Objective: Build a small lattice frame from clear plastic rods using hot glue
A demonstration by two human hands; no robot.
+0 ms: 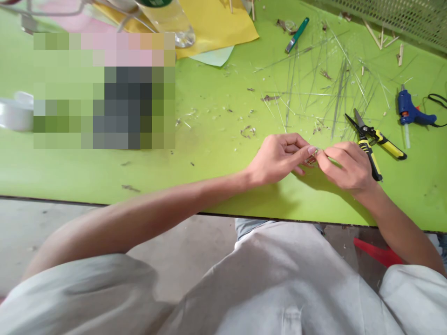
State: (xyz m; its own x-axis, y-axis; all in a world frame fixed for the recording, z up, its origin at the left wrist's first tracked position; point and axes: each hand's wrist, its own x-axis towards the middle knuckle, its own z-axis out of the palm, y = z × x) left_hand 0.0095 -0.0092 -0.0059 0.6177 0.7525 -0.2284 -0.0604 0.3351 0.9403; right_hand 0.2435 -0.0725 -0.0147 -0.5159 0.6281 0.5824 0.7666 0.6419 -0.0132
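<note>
Over the green tabletop (213, 177), left hand (275, 158) and right hand (345, 167) pinch a small item (312, 158) between their fingertips. Fingers mostly hide it; material unclear.

Two hands (310, 163) meet right of centre around one small item (312, 157), too small to make out. To their right lie one pair of yellow-handled snips (372, 144) and one blue hot glue gun (412, 111). Along the top are one green-handled craft knife (296, 35), one plastic bottle (167, 21), one yellow paper sheet (223, 23) and one pale green paper sheet (213, 56). One green mesh basket (391, 14) sits at upper right, one tape roll (16, 112) at the left edge
</note>
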